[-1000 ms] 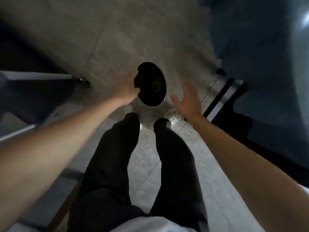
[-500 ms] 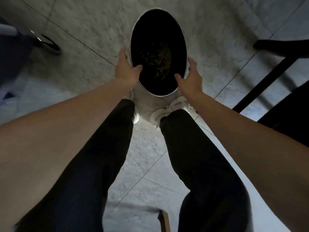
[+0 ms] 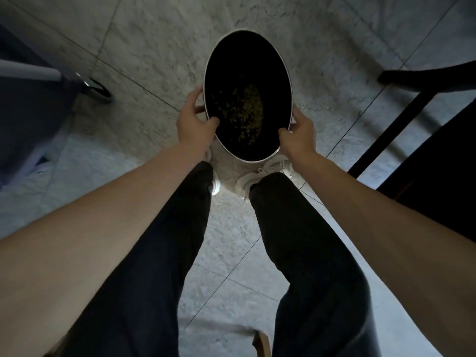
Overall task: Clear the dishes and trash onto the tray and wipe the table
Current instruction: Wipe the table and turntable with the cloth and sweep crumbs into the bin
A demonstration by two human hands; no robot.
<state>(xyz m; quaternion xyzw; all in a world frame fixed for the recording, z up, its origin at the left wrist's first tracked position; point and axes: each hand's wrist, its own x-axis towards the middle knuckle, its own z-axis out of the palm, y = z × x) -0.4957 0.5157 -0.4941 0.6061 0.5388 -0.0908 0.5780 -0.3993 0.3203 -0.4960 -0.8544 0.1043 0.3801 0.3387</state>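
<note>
Head camera looks straight down at a round bin point(image 3: 248, 47) with a pale rim and a black inside, standing on a floor point(image 3: 144, 47) of grey marbled tiles just ahead of the person's feet. Both hands grip the bin at its near half. The left hand point(image 3: 195, 122) is closed on the left side of the rim, its thumb hooked over the edge into the dark inside and its fingers wrapped round the outer wall. The right hand point(image 3: 300, 135) is closed on the right side in the same way, thumb tip over the rim and fingers down the outside. At the bottom of the bin lies a scatter of small yellow-green crumbs point(image 3: 243, 112); what they are cannot be told. Whether the bin rests on the floor or is lifted off it cannot be told from this angle. Below the bin show two white shoes point(image 3: 244, 184) and legs in dark trousers point(image 3: 180, 240), with both bare forearms reaching forward. At the left edge is a dark blue piece of furniture with a pale bar point(image 3: 28, 70); at the right, dark furniture legs point(image 3: 401, 117) stand on the tiles. A bit of wood point(image 3: 261, 343) shows at the bottom between the knees.
</note>
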